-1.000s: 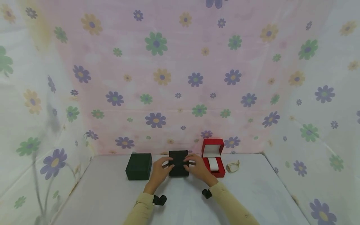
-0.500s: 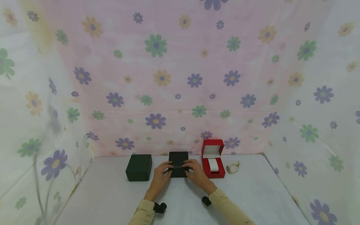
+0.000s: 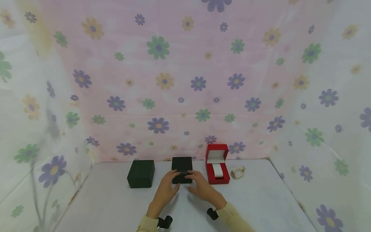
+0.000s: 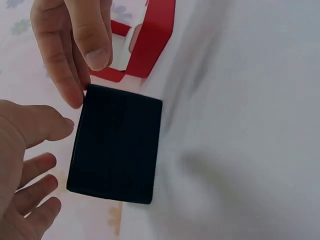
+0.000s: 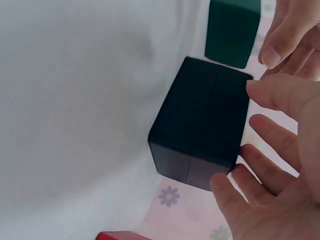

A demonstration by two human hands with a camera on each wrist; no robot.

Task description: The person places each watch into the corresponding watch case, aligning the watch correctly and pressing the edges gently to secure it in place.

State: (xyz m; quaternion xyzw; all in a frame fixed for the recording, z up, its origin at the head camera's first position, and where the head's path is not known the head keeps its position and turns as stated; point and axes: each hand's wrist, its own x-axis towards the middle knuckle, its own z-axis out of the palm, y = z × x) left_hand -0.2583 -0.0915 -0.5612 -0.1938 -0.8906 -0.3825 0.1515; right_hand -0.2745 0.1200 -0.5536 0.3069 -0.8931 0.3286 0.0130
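A black box (image 3: pixel 182 164) stands in the middle of the table at the back, its lid down. My left hand (image 3: pixel 166 188) is at its near left corner, fingers relaxed and fingertips overlapping the front edge. Across from it, my right hand (image 3: pixel 203 189) reaches toward the near right corner with fingers loosely spread, thumb apart from the box. In the left wrist view the black box (image 4: pixel 117 145) lies beside the fingertips, not gripped. The right wrist view shows a seam along the side of the black box (image 5: pixel 200 115), with right fingertips right at its edge.
To the left stands a closed dark green box (image 3: pixel 141 174). On the right, an open red box (image 3: pixel 209 175) holds a white cushion (image 3: pixel 217 170). A gold-coloured watch (image 3: pixel 237 173) lies beside it. The flowered backdrop (image 3: pixel 174 129) rises behind the table (image 3: pixel 110 206).
Both hands have drawn back toward me, from over the black box's top to its near edge, and their fingers have loosened from it. The boxes and watch stay in place.
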